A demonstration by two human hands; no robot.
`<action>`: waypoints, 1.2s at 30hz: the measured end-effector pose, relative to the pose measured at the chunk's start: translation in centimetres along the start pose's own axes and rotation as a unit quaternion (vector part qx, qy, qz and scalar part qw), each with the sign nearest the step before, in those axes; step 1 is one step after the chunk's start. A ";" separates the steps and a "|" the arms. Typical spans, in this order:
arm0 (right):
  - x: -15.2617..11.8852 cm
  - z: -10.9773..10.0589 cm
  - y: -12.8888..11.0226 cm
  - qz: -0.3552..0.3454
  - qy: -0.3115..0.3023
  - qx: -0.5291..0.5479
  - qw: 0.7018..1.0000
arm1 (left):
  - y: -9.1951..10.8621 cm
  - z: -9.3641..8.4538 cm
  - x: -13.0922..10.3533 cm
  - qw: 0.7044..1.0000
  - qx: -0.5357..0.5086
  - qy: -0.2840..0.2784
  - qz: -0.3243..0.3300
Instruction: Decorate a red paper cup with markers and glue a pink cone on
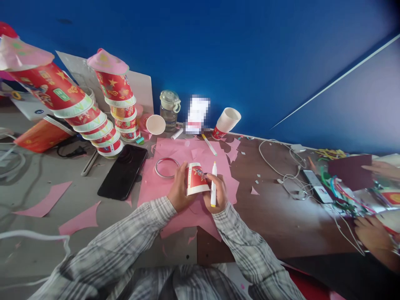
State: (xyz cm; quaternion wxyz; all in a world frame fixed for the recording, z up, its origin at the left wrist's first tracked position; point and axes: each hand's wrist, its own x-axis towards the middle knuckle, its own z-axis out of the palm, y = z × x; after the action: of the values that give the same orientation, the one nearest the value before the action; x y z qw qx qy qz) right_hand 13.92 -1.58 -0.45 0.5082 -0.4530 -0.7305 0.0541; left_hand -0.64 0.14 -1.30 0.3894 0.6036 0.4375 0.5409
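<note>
Plaid sleeves (pixel 125 237) foremost; left grip (pixel 179 189) clasps a paper cup (pixel 195 179), likely light, easily dented, best held lightly round its sides; right grip (pixel 218 192) pinches a marker (pixel 213 183)

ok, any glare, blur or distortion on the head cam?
Head view: pale glare on the brown tabletop at right; head view: cup towers at left lean left, probably lens stretch; head view: co-worker's hands look soft, held cup and marker clearer; head view: pixelated patch beyond pink paper.
</note>
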 end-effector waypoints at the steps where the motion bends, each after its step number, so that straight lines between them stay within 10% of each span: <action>1: 0.0 0.0 0.0 0.000 -0.001 0.001 1.000 | 0.0 0.1 0.0 1.000 0.005 0.006 0.005; 27: 0.3 0.1 0.8 0.012 -0.046 0.038 0.998 | -0.7 0.5 -0.3 0.990 0.128 0.006 0.051; 36: 2.0 -3.2 0.8 0.077 -0.148 0.145 0.975 | -1.1 0.7 -0.2 0.988 0.124 0.030 0.089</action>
State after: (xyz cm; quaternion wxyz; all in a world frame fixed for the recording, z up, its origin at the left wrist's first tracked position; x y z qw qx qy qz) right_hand 16.77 -0.91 2.06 0.4490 -0.4166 -0.7449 0.2645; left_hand -0.10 0.34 -2.49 0.2485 0.6669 0.4578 0.5328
